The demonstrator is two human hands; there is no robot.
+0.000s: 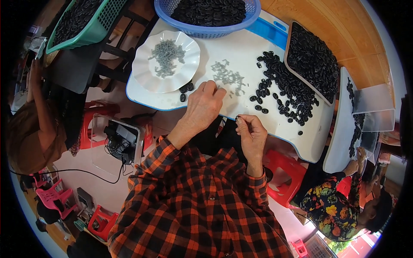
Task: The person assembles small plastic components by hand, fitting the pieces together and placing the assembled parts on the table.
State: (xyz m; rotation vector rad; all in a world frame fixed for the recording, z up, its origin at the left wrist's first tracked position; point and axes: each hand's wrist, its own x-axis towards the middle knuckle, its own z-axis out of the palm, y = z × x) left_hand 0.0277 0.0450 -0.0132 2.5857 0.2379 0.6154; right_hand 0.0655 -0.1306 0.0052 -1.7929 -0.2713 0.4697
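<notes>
My left hand [203,106] is above the table's near edge, its fingers curled together beside a loose scatter of small clear, pin-like plastic pieces [228,76]. Whatever its fingertips hold, if anything, is hidden. At the near edge, my right hand [251,135] pinches a small black plastic piece [237,118] between thumb and forefinger. Left of the scatter, a white fluted plate [144,75] bears a heap of the same clear pieces [167,56]. Several black oval pieces [186,89] lie by its rim. More black oval pieces [297,94] spread across the table's right side.
A blue basket [206,31] full of black pieces stands at the back. A tray [312,60] heaped with black pieces lies back right. At far left is a green basket [92,32]. People sit at both sides, one in a flowered shirt [329,204]. Red stools [284,176] stand below.
</notes>
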